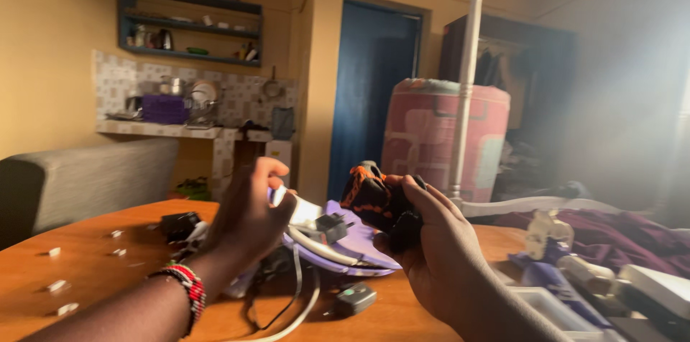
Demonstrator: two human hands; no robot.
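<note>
Right hand (431, 256): fingers curled tight around a black and orange tool (377, 202), held above the bench (86, 270) at about its middle. The thumb lies along the tool's near side; the tool's upper end juts clear of the fist.

Left hand (248, 216): fingers half bent and close together, pressed on a white part (298, 209) of the purple and white appliance (345, 245) lying on the bench. Whether they fully clasp it cannot be told, as the back of the hand hides the grip. A red, white and black beaded wristband (188, 292) sits on the left wrist.

The two hands are near each other but apart, with the appliance between and below them.

A white cable (302, 306) loops from the appliance toward the near edge of the bench. One small black plug-like piece (353, 297) lies just beside the cable. Five small white pieces (57, 286) lie scattered on the left part of the bench, well apart from the hands, with bare wood between them. The right edge of the bench is crowded by white and purple objects (568, 263).
</note>
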